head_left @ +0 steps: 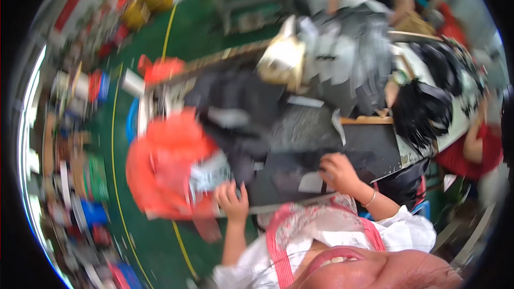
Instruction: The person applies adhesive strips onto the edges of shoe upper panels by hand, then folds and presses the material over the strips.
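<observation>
Left hand (231,202) at the near edge of the table (378,142), fingers pointing forward and fanned wide apart; right hand (341,174) further over the work, forearm slanting in from the right, bracelet (369,198) on the wrist, fingers bent downward, and whether they pinch anything I cannot tell; over on the left sits a bulky orange-red bag (160,168), printed in pale marks on its near side, contents hidden, its edge right by the left fingers; and the dark sheet (284,174) lies flat between the hands, reaching under the right fingertips, a pale patch (310,182) just beside them.
</observation>
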`<state>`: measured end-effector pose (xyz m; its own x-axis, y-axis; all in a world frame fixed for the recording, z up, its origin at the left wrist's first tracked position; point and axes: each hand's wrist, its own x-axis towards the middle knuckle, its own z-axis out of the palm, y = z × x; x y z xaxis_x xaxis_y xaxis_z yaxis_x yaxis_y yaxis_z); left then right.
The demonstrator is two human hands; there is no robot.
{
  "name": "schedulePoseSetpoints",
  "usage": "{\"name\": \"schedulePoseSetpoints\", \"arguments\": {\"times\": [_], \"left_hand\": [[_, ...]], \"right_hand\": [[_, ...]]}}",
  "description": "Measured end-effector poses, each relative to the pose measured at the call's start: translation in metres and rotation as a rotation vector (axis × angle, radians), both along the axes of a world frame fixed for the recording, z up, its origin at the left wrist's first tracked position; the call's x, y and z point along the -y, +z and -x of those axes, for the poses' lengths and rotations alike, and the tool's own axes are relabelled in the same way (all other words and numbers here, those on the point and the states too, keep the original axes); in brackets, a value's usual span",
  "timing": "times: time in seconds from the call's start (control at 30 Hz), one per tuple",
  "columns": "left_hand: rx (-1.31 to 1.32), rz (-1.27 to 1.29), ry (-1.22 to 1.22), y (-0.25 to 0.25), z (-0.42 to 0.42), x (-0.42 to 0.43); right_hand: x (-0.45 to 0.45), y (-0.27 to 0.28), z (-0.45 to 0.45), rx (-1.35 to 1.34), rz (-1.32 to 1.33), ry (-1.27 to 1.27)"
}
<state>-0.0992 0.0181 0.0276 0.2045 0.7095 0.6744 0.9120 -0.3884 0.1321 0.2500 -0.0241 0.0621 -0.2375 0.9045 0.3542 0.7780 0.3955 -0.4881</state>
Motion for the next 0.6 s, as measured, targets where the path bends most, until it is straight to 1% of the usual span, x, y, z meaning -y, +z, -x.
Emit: {"name": "schedulePoseSetpoints", "arguments": {"times": [0.07, 0.1, 0.13, 0.2, 0.27, 0.37, 0.4, 0.47, 0.5, 0.53, 0.57, 0.6], "left_hand": [[0.071, 0.012, 0.16, -0.007, 0.006, 0.014], [0.107, 0.125, 0.185, 0.002, 0.009, 0.019], [0.133, 0.184, 0.238, 0.003, 0.009, 0.022], [0.212, 0.241, 0.274, -0.006, 0.013, 0.024], [0.266, 0.343, 0.244, -0.008, 0.016, 0.024], [0.72, 0.341, 0.259, 0.005, 0.001, 0.018], [0.687, 0.317, 0.233, 0.013, 0.0, 0.02], [0.621, 0.265, 0.175, 0.031, 0.0, 0.02], [0.484, 0.144, 0.102, 0.04, -0.005, 0.02], [0.414, 0.106, 0.013, 0.049, -0.011, 0.023], [0.408, 0.108, -0.065, 0.055, -0.02, 0.026], [0.4, 0.118, -0.141, 0.058, -0.028, 0.031]], "right_hand": [[-0.007, 0.014, 0.008, -0.012, -0.049, -0.035], [-0.009, 0.021, 0.013, -0.013, -0.027, -0.027], [-0.012, 0.026, 0.019, -0.007, -0.024, -0.04], [-0.021, 0.032, 0.028, -0.027, -0.054, 0.002], [-0.034, 0.043, 0.042, -0.034, -0.078, 0.055], [-0.047, 0.056, 0.064, -0.076, -0.096, 0.161], [-0.051, 0.062, 0.075, -0.112, -0.089, 0.207], [-0.054, 0.066, 0.098, -0.284, -0.005, 0.286], [-0.053, 0.066, 0.108, -0.41, 0.135, 0.331], [-0.054, 0.065, 0.118, -0.535, 0.264, 0.374], [-0.058, 0.058, 0.127, -0.592, 0.464, 0.372], [-0.059, 0.042, 0.136, -0.671, 0.736, 0.317]]}}
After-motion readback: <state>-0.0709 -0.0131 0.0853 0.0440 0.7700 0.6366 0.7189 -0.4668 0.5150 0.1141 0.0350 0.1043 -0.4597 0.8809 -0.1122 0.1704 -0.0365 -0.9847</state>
